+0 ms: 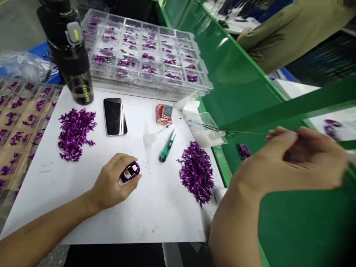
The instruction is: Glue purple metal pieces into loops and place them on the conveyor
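Observation:
My left hand (114, 181) rests over the white board, its fingers closed around a small shiny purple car-shaped shell (130, 172) with window openings. At the right, my right hand (292, 159) is raised above the green conveyor, fingertips pinched on a thin wire-like rod (247, 132). The rod points left towards a clear plastic sheet with white material (210, 135); its far end is hard to make out. Heaps of small pointed purple pieces lie on the board, a left pile (75, 133) and a right pile (197, 174). A green utility knife (168, 145) lies between my hands.
A phone (115, 116), a red packet (163, 114) and a tall black bottle (73, 59) stand or lie on the board (139, 222). Behind is a clear compartment tray (144, 55); another tray (22, 122) is left. A purple part (244, 151) sits on the green conveyor. A person's sleeve (292, 33) shows beyond.

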Action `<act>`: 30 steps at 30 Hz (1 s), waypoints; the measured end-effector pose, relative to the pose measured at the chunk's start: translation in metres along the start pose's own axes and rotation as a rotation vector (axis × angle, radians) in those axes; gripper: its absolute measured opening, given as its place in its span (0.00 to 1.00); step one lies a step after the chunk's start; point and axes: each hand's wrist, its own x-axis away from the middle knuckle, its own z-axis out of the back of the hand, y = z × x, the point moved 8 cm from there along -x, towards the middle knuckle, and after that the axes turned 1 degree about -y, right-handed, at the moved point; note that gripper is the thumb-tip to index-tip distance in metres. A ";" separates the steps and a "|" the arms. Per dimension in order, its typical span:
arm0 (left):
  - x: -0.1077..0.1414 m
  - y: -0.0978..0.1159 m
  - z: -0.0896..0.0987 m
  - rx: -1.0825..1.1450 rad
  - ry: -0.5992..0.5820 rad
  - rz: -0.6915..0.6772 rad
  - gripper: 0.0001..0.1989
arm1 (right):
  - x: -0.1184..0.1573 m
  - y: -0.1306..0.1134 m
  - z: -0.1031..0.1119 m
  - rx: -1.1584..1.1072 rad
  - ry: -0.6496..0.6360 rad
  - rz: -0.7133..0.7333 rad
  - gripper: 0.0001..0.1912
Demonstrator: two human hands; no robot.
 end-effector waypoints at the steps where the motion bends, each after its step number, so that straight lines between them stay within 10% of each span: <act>1: 0.001 0.001 0.001 0.013 0.022 -0.016 0.14 | -0.003 0.006 0.002 0.044 0.022 0.010 0.31; 9: 0.003 -0.012 0.005 0.324 0.044 0.173 0.21 | 0.003 0.070 0.016 0.379 0.360 -0.066 0.27; 14: 0.000 -0.028 -0.006 0.634 -0.092 0.535 0.14 | 0.035 -0.010 0.006 0.246 0.430 0.162 0.13; 17: 0.000 -0.035 -0.004 0.751 0.003 0.661 0.17 | 0.070 -0.074 -0.035 -0.042 -0.013 0.381 0.08; 21: -0.002 -0.038 0.002 0.848 0.115 0.672 0.21 | 0.115 -0.089 -0.090 -0.258 -0.658 0.143 0.10; 30: 0.004 -0.015 -0.013 0.968 -0.093 0.547 0.20 | 0.118 -0.102 -0.087 -0.372 -0.857 -0.118 0.04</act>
